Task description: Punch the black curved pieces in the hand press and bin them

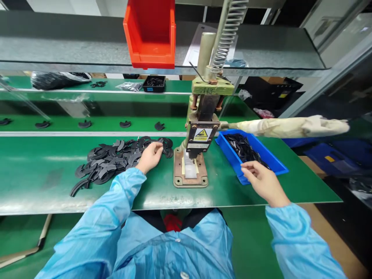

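Note:
My left hand [150,158] is at the right end of a heap of black curved plastic pieces [107,164], its fingers closed together. Whether a piece is between the fingertips cannot be made out. Over the near rim of a blue bin [232,159], my right hand [263,181] has its thumb and fingers drawn together, and anything in them is hidden. Thin black parts [244,147] fill the bin. Between my hands stands a hand press [200,135] with a warning label. A whitish translucent block [190,169] sits on its base, under the ram.
The press's wrapped lever [290,126] sticks out to the right above the bin. Several curved pieces lie spaced along the green strip [107,124] behind. An orange-red bin [152,42] hangs over the shelf edge. A black tray [154,83] stands farther back.

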The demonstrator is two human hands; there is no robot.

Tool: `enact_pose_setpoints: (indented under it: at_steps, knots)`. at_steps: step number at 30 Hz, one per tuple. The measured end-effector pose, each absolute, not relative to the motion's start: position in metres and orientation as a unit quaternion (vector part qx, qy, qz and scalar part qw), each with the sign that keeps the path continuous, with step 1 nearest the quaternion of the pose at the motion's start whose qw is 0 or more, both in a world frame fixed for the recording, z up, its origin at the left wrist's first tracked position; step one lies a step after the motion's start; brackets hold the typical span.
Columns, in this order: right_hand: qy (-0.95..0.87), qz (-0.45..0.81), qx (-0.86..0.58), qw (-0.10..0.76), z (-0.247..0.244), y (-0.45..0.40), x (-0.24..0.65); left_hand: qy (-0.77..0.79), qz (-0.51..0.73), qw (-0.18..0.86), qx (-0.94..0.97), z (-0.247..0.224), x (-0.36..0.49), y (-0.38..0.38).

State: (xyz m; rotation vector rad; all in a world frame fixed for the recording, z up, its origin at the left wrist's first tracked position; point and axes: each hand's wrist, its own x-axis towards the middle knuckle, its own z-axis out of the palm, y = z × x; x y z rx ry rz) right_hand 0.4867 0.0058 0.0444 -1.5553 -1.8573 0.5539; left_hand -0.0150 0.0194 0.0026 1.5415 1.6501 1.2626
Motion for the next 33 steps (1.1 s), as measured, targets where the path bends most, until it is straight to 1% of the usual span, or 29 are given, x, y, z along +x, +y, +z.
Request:
enact_pose_setpoints:
  at_steps: [3, 6, 11, 15, 20, 27, 30, 33]
  knots:
    - [-0.722, 0.137, -0.625, 0.262, 0.056, 0.038, 0.499, 0.603, 0.445, 0.23, 0.621, -0.012, -0.006, -0.029]
    - [-0.711, 0.087, -0.675, 0.178, 0.059, 0.069, 0.513, 0.59, 0.429, 0.184, 0.659, -0.027, 0.002, -0.065]
    - [-0.696, 0.087, -0.71, 0.063, 0.05, 0.084, 0.52, 0.581, 0.415, 0.106, 0.692, -0.05, 0.007, -0.093]
    - [-0.722, 0.117, -0.682, 0.011, 0.036, 0.074, 0.499, 0.579, 0.388, 0.072, 0.713, -0.061, 0.005, -0.093]
    - [-0.749, 0.15, -0.645, -0.015, 0.029, 0.065, 0.471, 0.565, 0.358, 0.067, 0.741, -0.064, 0.004, -0.09]
    - [-0.731, 0.159, -0.664, -0.025, 0.034, 0.065, 0.463, 0.573, 0.349, 0.068, 0.738, -0.065, 0.003, -0.092]
    - [-0.723, 0.166, -0.671, -0.014, 0.035, 0.066, 0.46, 0.574, 0.35, 0.069, 0.737, -0.064, 0.003, -0.092]
    - [-0.711, 0.165, -0.683, 0.023, 0.034, 0.067, 0.457, 0.574, 0.352, 0.073, 0.736, -0.063, 0.004, -0.092]
